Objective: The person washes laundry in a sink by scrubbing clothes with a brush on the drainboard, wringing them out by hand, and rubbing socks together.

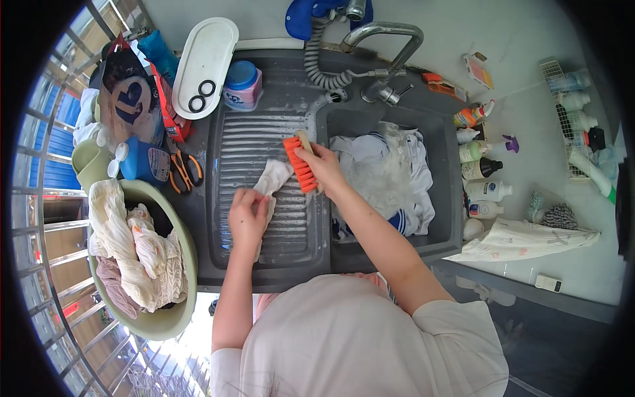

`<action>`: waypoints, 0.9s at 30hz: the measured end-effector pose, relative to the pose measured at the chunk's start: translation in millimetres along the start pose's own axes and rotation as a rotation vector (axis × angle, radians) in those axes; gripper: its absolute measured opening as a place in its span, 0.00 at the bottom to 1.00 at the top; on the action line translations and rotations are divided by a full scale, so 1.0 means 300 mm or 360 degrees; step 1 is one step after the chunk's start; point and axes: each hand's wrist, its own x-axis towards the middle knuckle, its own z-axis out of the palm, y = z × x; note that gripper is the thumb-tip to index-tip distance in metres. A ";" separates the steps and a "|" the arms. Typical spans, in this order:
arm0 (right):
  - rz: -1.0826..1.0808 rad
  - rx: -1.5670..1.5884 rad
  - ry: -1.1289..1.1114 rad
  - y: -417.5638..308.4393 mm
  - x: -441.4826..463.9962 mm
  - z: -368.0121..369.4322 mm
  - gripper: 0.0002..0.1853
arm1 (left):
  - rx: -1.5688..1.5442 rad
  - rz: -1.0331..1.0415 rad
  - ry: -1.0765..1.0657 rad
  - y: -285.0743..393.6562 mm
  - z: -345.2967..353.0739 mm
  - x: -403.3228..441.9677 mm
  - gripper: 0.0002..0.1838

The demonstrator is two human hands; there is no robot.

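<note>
My right hand [322, 173] grips a scrub brush [301, 164] with orange bristles and a pale wooden back, held up near the ridge between washboard and basin. My left hand [247, 215] is closed on a white cloth [274, 177], which looks like a sock, on the ribbed washboard [228, 142]. The cloth's upper end lies just left of the bristles, and its lower part hangs below my left hand. Right of the brush, the sink basin [446, 198] holds white and blue clothes [418, 173] in sudsy water.
A green tub [188, 264] of laundry stands at the left. Orange-handled pliers [185, 173], a blue bottle [142, 161], a blue-lidded jar [243, 86] and a white tray [206, 63] sit beside the washboard. The faucet [397, 49] arches behind the basin; bottles [486, 191] line its right.
</note>
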 end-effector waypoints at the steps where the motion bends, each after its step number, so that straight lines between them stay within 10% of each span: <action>1: 0.0347 0.0316 -0.0200 -0.043 -0.012 0.000 0.36 | 0.0032 -0.0104 -0.0080 0.000 -0.032 -0.017 0.04; 5: -0.0063 -0.0442 -0.0030 -0.060 -0.028 0.037 0.34 | 0.0555 0.0010 -0.0157 -0.019 -0.104 -0.060 0.05; 7: -0.1013 -0.1421 0.0276 -0.059 -0.033 0.060 0.31 | 0.0467 0.0062 -0.0058 0.013 -0.096 -0.050 0.07; 11: -0.1455 -0.1380 0.0132 -0.085 -0.069 0.093 0.19 | 0.0139 -0.0049 -0.0029 0.063 0.000 0.017 0.10; 21: -0.1397 -0.1742 0.0064 0.031 -0.184 0.127 0.04 | 0.0322 -0.0143 -0.0109 -0.001 0.082 0.041 0.06; 24: -0.1135 -0.1226 -0.0267 -0.031 -0.212 0.103 0.06 | -0.0328 -0.0251 -0.0113 -0.018 0.048 0.022 0.06; 27: 0.0255 0.0814 -0.0689 -0.064 -0.208 0.080 0.12 | -0.1320 -0.0505 -0.0210 0.037 -0.015 -0.015 0.06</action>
